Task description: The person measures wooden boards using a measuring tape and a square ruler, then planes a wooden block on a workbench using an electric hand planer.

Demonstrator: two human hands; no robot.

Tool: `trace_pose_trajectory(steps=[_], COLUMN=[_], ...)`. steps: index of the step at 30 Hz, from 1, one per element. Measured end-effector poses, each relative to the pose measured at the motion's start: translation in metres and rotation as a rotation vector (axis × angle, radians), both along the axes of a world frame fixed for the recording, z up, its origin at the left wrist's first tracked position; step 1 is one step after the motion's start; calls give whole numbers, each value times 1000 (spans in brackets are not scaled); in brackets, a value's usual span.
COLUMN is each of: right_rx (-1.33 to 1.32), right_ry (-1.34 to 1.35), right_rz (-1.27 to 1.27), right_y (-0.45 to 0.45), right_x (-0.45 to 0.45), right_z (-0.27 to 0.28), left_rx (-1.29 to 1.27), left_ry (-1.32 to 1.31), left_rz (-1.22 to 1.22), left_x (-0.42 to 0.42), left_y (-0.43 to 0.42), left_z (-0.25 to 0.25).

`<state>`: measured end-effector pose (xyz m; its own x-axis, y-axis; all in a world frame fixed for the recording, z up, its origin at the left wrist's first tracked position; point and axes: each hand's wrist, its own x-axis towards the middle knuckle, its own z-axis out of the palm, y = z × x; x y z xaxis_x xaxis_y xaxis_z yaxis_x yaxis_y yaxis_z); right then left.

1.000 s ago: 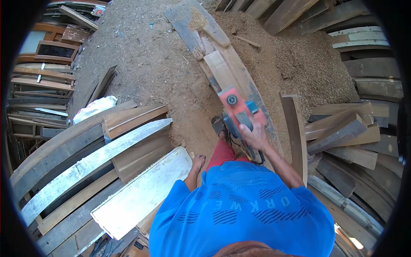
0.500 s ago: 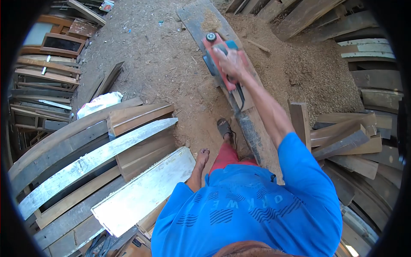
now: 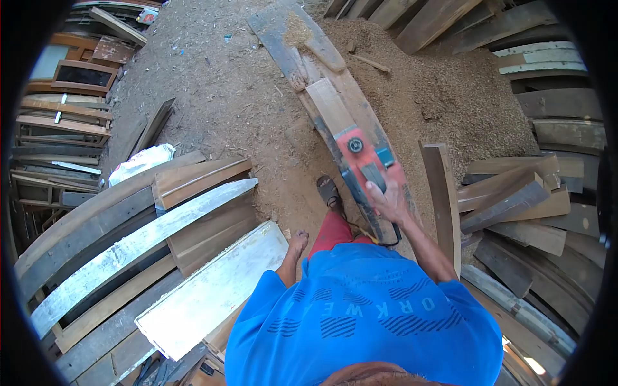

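My right hand (image 3: 388, 201) is wrapped around the handle of a red and black electric planer (image 3: 355, 149). The planer sits on a narrow wooden board (image 3: 329, 103), whose bare far end sticks out ahead of it. Beneath that board lies a long, worn bench plank (image 3: 373, 119), with a smaller wood piece (image 3: 325, 56) at its far part. A dark cord curves from the planer's rear. My left hand (image 3: 298, 240) hangs low at my left side, fingers curled, with nothing visible in it, near a white-painted panel (image 3: 212, 289).
Stacked boards and a long white-edged plank (image 3: 148, 248) fill the left side. A heap of wood shavings (image 3: 463, 116) lies right of the bench. An upright board (image 3: 441, 199) and piled offcuts (image 3: 508, 202) stand close to my right arm. My sandalled foot (image 3: 328, 191) is beside the bench.
My right hand has drawn the planer back along the board towards my body, uncovering the board's far end. The left hand stays low at my side.
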<state>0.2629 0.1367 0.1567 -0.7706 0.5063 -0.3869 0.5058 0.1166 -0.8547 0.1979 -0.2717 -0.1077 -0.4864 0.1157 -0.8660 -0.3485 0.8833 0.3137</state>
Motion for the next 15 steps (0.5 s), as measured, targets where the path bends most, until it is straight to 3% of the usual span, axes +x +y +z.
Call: trace_pose_trajectory(steps=[4,12,15], right_rx=[47,164,261], right_ry=[-31,157,212], right_rz=[-25,-50,-36], right_y=[4,55,85], right_x=[-25,-192,-249], right_z=[-10,4,-14], left_rx=[51,82,97], left_ry=[-42,57,65], left_rz=[25,88,88], left_x=[11,-10,-23], left_y=[16,38,38], left_z=[-16,-11,1])
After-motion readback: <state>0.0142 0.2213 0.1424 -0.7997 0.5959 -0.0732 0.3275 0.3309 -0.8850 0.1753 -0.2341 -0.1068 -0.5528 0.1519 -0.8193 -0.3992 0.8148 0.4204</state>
